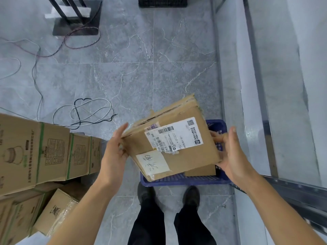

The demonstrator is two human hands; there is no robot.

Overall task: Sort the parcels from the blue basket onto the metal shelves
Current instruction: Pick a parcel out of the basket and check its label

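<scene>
A brown cardboard parcel [192,152] with a white shipping label and a handwritten note hangs tilted above the blue basket [187,180] on the floor. My left hand [115,152] grips its left side, and my right hand [231,156] holds its right side. Another brown parcel [201,171] lies in the basket beneath it, mostly hidden. The metal shelf [286,184] runs along the right edge of the view.
Stacked cardboard boxes [44,152] with green straps stand at the left. Loose cables [88,112] lie on the grey tiled floor ahead. A black stand base [76,25] sits at the top left. A dark crate [162,1] rests at the top. My feet are just behind the basket.
</scene>
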